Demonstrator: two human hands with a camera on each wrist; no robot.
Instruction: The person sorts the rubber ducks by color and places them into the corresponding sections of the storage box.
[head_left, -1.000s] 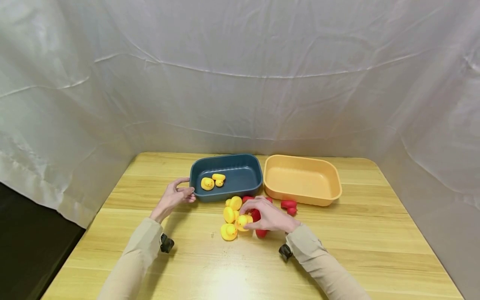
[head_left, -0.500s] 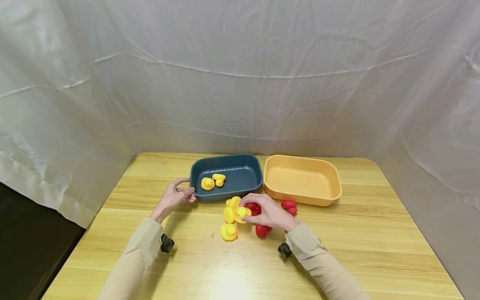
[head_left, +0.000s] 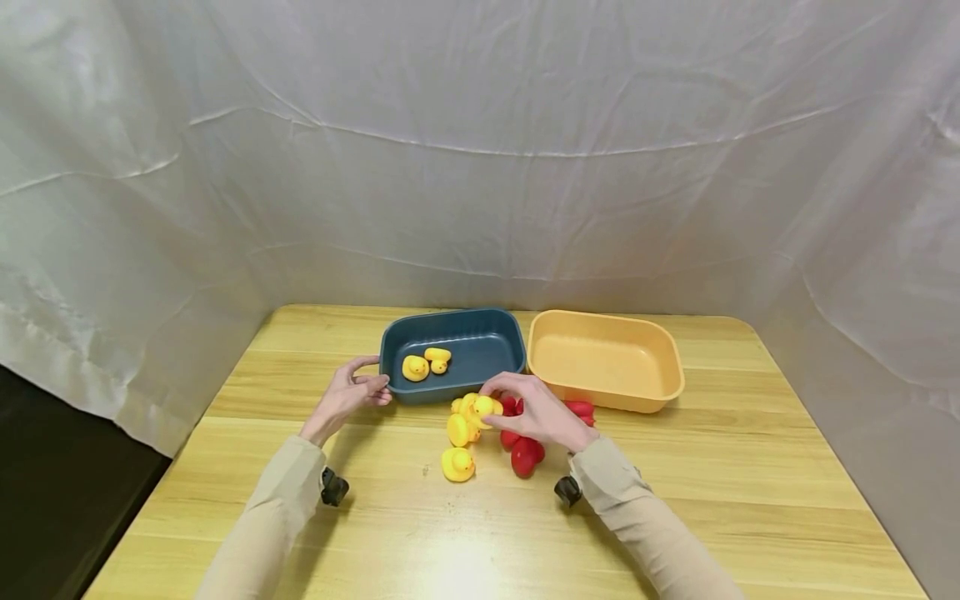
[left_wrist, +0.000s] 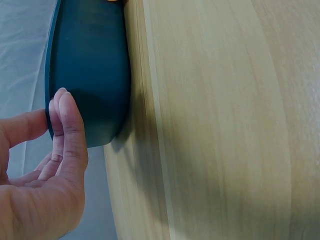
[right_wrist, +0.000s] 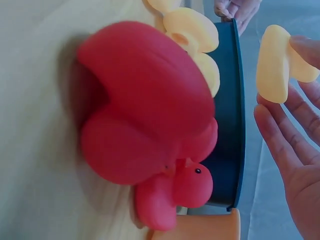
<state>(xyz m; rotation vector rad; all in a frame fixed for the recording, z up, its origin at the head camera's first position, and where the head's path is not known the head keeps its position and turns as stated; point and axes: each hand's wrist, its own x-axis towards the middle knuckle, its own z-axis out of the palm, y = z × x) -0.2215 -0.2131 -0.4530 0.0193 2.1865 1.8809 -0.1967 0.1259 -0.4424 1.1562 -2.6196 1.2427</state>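
Note:
My right hand [head_left: 542, 407] pinches a yellow rubber duck [right_wrist: 274, 65] between thumb and fingers, raised over the pile. In the head view this duck overlaps other yellow ducks [head_left: 458, 429] lying near the dark blue bin's front wall. One more yellow duck [head_left: 458, 464] sits a little nearer to me. My left hand [head_left: 348, 398] grips the left end of the blue bin [head_left: 487, 354], with thumb and fingers on either side of its rim [left_wrist: 48, 75]. Inside that bin lie two yellow ducks [head_left: 415, 368]. Several red rubber ducks [head_left: 525, 457] lie under and beside my right hand, partly hidden by it.
An orange bin [head_left: 607, 358] stands right of the blue one, close beside it. Red ducks [head_left: 581, 409] lie at its front wall. Pale cloth [head_left: 480, 167] hangs behind the wooden table [head_left: 750, 467] and along its sides.
My right hand has lifted the yellow duck from the pile and moved it away from me toward the blue bin, uncovering more red ducks. The left hand stays at the bin.

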